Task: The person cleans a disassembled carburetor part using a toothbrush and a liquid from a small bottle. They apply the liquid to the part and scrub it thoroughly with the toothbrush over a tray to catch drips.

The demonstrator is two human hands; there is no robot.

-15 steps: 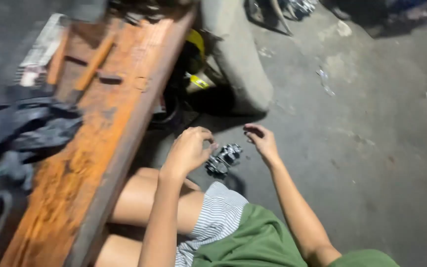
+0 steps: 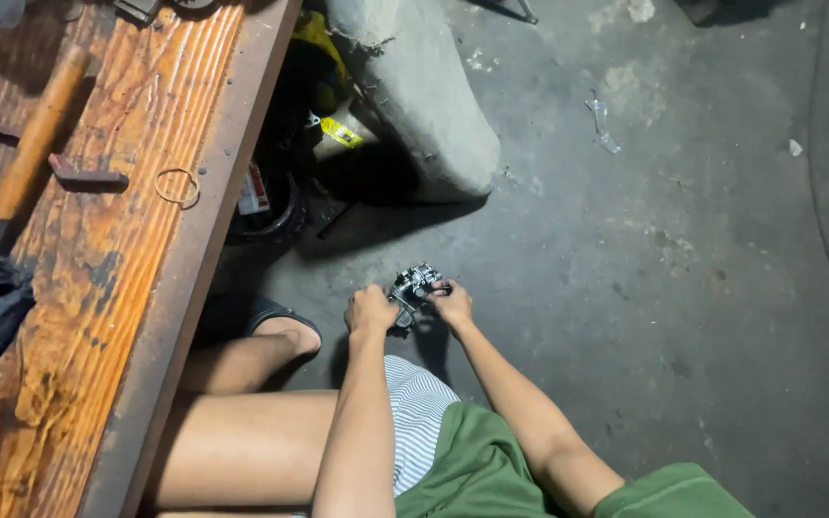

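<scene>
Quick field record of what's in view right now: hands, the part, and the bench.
left hand: grips the small metal part from its left side
right hand: fingers on the part's right side
metal part: held between both hands, above the concrete floor
wooden bench: left of the hands; holds a hammer and a wire ring

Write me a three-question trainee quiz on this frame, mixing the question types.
1. True or false: both hands grip the small metal part above the concrete floor.
2. Which tool lies on the wooden bench? A) a saw B) a hammer C) a drill
3. Fill in: a thin wire ring lies on the bench to the ____ of the hammer in the picture.

Key
1. True: the left hand and the right hand hold it from either side.
2. B
3. right
</scene>
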